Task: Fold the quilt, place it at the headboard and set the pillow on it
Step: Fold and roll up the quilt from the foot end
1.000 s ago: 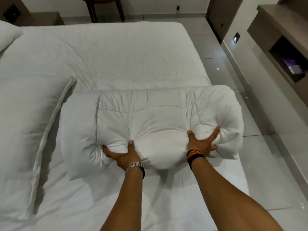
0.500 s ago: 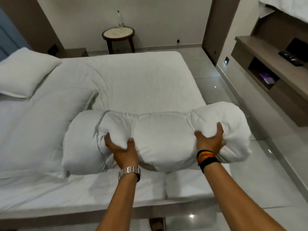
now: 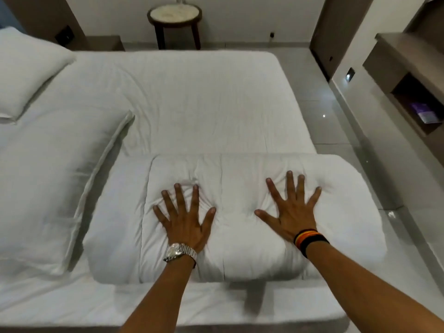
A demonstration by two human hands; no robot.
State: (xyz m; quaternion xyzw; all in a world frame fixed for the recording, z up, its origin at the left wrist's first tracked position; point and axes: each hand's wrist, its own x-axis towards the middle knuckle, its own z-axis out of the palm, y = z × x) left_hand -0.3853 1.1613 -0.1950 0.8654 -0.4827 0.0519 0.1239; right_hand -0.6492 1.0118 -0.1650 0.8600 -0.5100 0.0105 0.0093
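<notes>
The white quilt [image 3: 235, 255] lies folded into a thick bundle on the near right part of the bed [image 3: 192, 104]. Its right end hangs a little past the mattress edge. My left hand [image 3: 185, 217] presses flat on the bundle's left half, fingers spread. My right hand [image 3: 290, 207] presses flat on its right half, fingers spread too. Neither hand grips anything. A large white pillow [image 3: 48, 183] lies flat on the bed just left of the quilt. A second white pillow [image 3: 26, 68] rests at the far left corner.
A round side table [image 3: 175, 15] stands beyond the far edge of the bed. Tiled floor [image 3: 336, 131] runs along the bed's right side. A wooden shelf unit [image 3: 408, 75] with a purple item is on the right wall.
Both hands let go of the quilt's near edge and now lie flat on top of it. The bundle, held up half a second ago, rests flattened on the bed.
</notes>
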